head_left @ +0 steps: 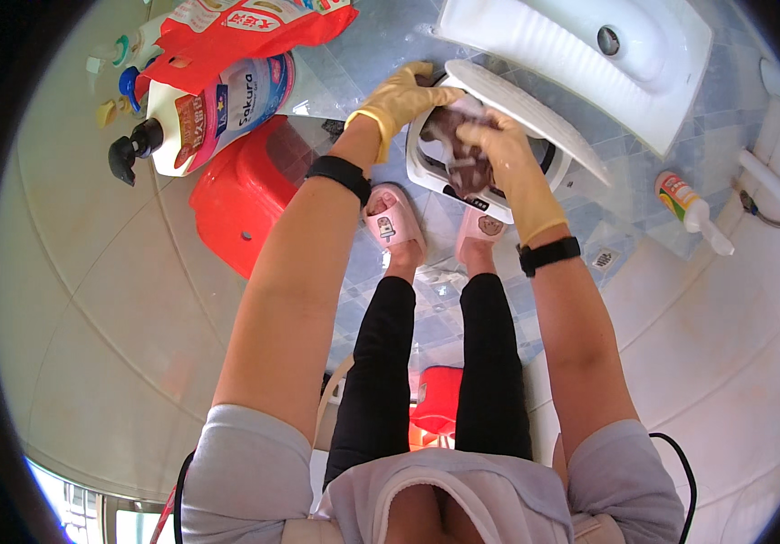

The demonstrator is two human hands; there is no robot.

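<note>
A white lidded bin (419, 172) stands on the floor in front of my feet, its pale lid (535, 113) tipped up along the far right side. My left hand (401, 102), in a yellow rubber glove, grips the bin's far left rim. Inside the opening, a brown, soapy-looking cloth (469, 172) is bunched up with white foam on it. My right hand (509, 161), gloved too, is closed on this cloth; part of its fingers is hidden.
A red plastic stool (236, 204) is at the left. Above it are a white pump bottle (181, 127) and a red bag (245, 45). A white squat toilet (653, 82) lies at the far right, with a squeeze bottle (684, 201) nearer. Pink slippers (392, 218) are on my feet.
</note>
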